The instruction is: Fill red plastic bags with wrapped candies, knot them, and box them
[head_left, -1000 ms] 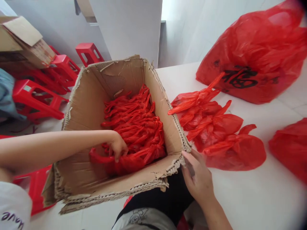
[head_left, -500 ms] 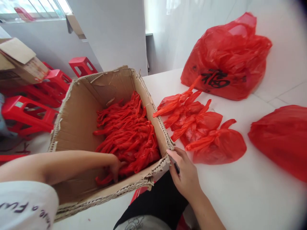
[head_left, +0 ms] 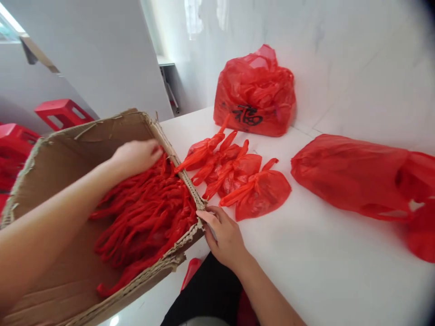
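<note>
The person sits at the white table [head_left: 340,271] with an open cardboard box [head_left: 68,149] in front, and the box is part full of knotted red plastic bags [head_left: 142,217] lying in a heap. The left hand [head_left: 136,156] is inside the box at the far end of this heap, the fingers curled down on the top bags; I cannot tell if they really pinch one. The right hand [head_left: 226,237] rests at the near right corner of the box, fingers bent around the torn cardboard edge and holding it. Just beside the box, on the table, lie a few small tied bags [head_left: 251,190], and further back stands a big red bag with black print [head_left: 254,95]. To me this looks like the sorting of the heap inside the box; a next move would need a firm pinch on a single bag while the right hand steadies the box.
</note>
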`<control>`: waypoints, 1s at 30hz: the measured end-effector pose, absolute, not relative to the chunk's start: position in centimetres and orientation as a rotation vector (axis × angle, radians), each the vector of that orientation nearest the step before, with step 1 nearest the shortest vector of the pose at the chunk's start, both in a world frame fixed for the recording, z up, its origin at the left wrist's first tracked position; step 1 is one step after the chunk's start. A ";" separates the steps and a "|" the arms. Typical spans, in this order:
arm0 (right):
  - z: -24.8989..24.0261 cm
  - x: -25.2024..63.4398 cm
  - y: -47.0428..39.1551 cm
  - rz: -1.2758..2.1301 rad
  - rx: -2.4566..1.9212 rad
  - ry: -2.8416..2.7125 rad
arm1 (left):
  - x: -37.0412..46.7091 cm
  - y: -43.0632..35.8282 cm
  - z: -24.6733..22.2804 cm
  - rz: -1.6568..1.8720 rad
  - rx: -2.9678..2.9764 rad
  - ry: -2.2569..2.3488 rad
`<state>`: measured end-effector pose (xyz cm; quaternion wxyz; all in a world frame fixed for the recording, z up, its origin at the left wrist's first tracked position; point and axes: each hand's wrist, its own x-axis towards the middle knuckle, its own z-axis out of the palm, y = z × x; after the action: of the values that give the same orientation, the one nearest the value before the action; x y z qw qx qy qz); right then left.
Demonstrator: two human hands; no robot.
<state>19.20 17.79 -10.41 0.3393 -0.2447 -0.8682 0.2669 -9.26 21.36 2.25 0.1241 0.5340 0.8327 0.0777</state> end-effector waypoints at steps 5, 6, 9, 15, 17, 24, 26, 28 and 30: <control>-10.5 19.1 17.7 0.691 -0.656 -2.263 | 3.2 25.2 5.1 0.278 2.115 2.164; -10.5 19.1 17.7 0.690 -0.660 -2.273 | 5.9 25.7 4.2 0.173 2.173 2.086; -10.3 19.3 17.7 0.704 -0.667 -2.302 | 11.6 27.1 1.1 0.030 2.229 1.895; -10.3 19.5 17.8 0.713 -0.696 -2.310 | 10.5 27.4 2.9 0.205 2.188 1.472; -10.4 19.4 17.8 0.715 -0.689 -2.293 | 8.0 26.1 5.4 0.412 1.970 1.296; -10.3 19.6 17.7 0.749 -0.648 -2.251 | -4.9 19.5 10.1 1.060 1.085 1.423; -10.3 19.6 17.7 0.752 -0.652 -2.258 | -9.2 18.2 9.5 1.177 1.012 1.540; -10.4 19.7 17.6 0.752 -0.653 -2.268 | -13.3 17.6 8.2 1.280 0.898 1.647; -10.4 19.7 17.6 0.747 -0.648 -2.270 | -16.8 17.8 6.4 1.377 0.781 1.714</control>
<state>19.67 17.60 -10.44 0.3266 -0.2474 -0.8665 0.2850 -16.82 17.80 6.44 0.3930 0.3078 0.6755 0.5426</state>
